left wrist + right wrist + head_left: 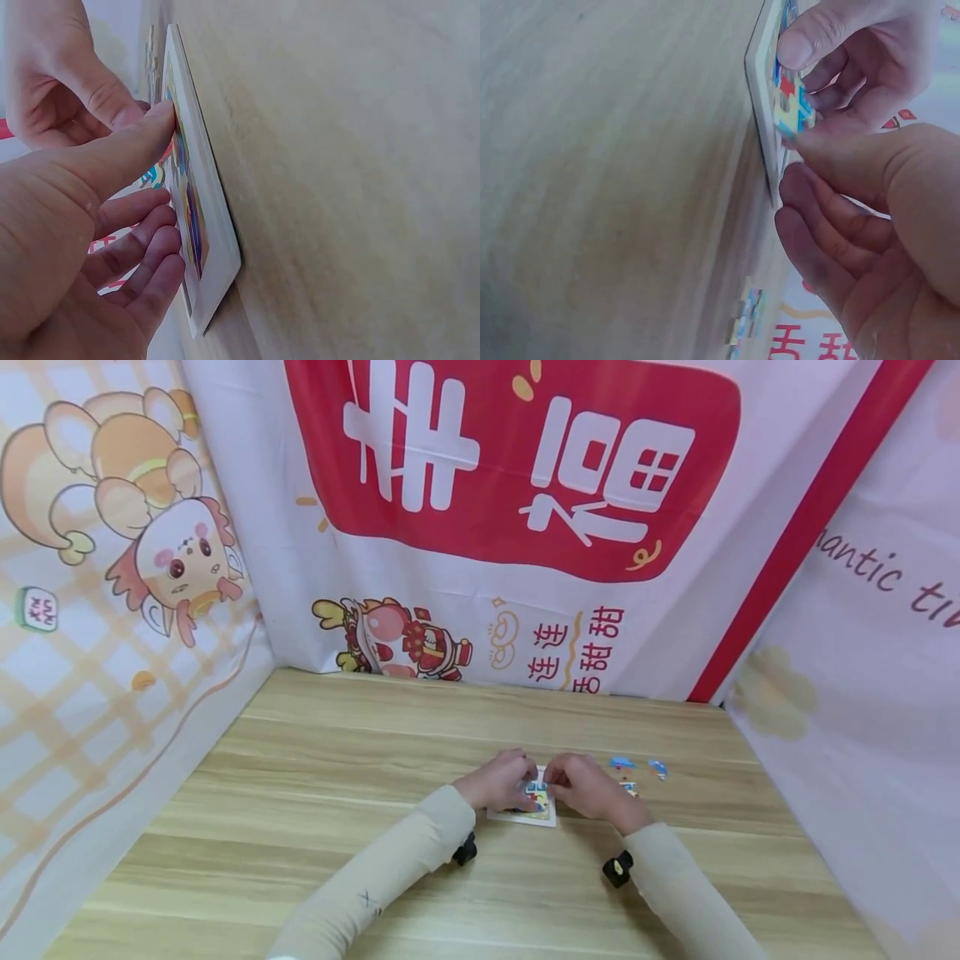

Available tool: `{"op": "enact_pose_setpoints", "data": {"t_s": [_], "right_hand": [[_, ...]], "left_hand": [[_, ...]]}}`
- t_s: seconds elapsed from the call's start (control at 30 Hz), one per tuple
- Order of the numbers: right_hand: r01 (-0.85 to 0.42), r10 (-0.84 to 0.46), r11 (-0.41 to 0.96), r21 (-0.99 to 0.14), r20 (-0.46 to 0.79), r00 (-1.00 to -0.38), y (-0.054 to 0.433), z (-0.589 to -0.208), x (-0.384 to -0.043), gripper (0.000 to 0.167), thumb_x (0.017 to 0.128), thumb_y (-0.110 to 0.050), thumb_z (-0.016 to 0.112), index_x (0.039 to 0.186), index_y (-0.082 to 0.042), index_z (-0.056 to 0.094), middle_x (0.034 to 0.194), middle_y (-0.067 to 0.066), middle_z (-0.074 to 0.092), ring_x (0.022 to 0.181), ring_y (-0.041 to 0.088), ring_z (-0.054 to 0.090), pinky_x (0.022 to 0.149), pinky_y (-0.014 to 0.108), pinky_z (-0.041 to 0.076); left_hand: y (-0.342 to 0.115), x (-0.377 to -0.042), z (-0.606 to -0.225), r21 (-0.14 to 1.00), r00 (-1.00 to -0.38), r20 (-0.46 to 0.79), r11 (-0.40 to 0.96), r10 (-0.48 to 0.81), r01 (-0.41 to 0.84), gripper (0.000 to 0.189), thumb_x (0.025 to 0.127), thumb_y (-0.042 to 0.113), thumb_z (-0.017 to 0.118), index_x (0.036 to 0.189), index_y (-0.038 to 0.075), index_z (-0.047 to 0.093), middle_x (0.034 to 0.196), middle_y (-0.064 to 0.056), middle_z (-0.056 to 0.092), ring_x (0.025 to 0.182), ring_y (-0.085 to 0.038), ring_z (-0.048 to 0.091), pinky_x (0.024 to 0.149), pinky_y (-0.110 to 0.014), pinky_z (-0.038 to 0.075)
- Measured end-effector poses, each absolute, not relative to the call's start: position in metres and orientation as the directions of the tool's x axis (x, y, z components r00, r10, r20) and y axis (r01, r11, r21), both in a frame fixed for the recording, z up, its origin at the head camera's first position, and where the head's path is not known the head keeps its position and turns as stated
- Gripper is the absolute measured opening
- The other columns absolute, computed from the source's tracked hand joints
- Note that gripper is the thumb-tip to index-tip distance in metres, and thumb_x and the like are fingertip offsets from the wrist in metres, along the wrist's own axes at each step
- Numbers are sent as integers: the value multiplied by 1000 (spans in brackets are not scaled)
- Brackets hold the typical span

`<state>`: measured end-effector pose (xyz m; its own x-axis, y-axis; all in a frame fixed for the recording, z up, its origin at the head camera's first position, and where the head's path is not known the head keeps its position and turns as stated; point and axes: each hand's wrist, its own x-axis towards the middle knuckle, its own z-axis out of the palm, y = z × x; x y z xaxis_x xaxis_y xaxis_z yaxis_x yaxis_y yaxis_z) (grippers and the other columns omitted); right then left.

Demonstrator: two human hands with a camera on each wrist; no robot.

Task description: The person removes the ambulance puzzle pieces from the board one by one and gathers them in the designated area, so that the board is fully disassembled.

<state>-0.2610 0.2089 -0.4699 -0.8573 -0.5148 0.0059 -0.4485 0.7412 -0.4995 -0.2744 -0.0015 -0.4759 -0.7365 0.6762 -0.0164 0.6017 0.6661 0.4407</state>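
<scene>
A small jigsaw puzzle with a white frame (553, 817) lies on the table, its coloured picture partly hidden by both hands. My left hand (501, 782) rests on it, with the thumb pressing the picture and the other fingertips touching its surface in the left wrist view. At the puzzle's right side, my right hand (588, 787) pinches a yellow and blue puzzle piece (789, 120) by its edge. That piece looks tilted over the frame in the right wrist view; whether it touches the neighbouring pieces I cannot tell.
Several loose puzzle pieces (622, 762) lie on the wooden table (337, 760) beyond and beside my right hand. Printed cloth (487, 552) hangs along the table's back and sides. Each wrist carries a black camera (618, 869).
</scene>
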Motion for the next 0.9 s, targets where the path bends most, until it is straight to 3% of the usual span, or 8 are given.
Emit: {"op": "enact_pose_setpoints", "data": {"t_s": [0.2,0.43,0.63,0.77,0.9], "right_hand": [[-405,-461,722,-561,47,-886,215,-481,-262,8,99,-5,71,96,-12,72,87,-5,69,78,9,59,70,24,51],[-380,-410,678,-629,105,-906,215,-487,-256,7,98,-5,73,95,-11,74,86,-4,71,78,8,62,71,23,52],[-382,-396,663,-644,130,-909,211,-488,-253,7,96,-3,73,95,-10,75,85,-2,73,77,9,62,70,22,52],[-361,-383,658,-661,119,-916,211,-485,-251,7,99,-4,70,97,-10,74,88,2,73,78,10,61,69,22,51],[-280,-281,638,-717,122,-952,220,-474,-254,7,101,-6,68,99,-10,74,91,9,73,77,14,61,65,23,51]], "left_hand": [[0,-273,-475,455,-741,-12,664,671,594,44,89,31,87,122,5,73,120,-7,69,108,-18,57,99,-30,48],[0,-271,-473,452,-755,-36,684,655,572,42,89,31,87,120,7,72,119,-6,69,110,-19,58,100,-31,50],[-1,-271,-474,438,-765,-47,701,642,562,42,90,32,86,122,8,71,123,-5,68,140,-31,53,120,-40,43],[-1,-269,-473,417,-769,-47,712,637,564,44,89,32,87,123,8,70,122,-5,67,128,-26,59,113,-36,48],[1,-267,-471,391,-766,-51,719,641,575,49,88,34,88,124,8,69,122,-6,65,117,-23,60,105,-33,52]]}}
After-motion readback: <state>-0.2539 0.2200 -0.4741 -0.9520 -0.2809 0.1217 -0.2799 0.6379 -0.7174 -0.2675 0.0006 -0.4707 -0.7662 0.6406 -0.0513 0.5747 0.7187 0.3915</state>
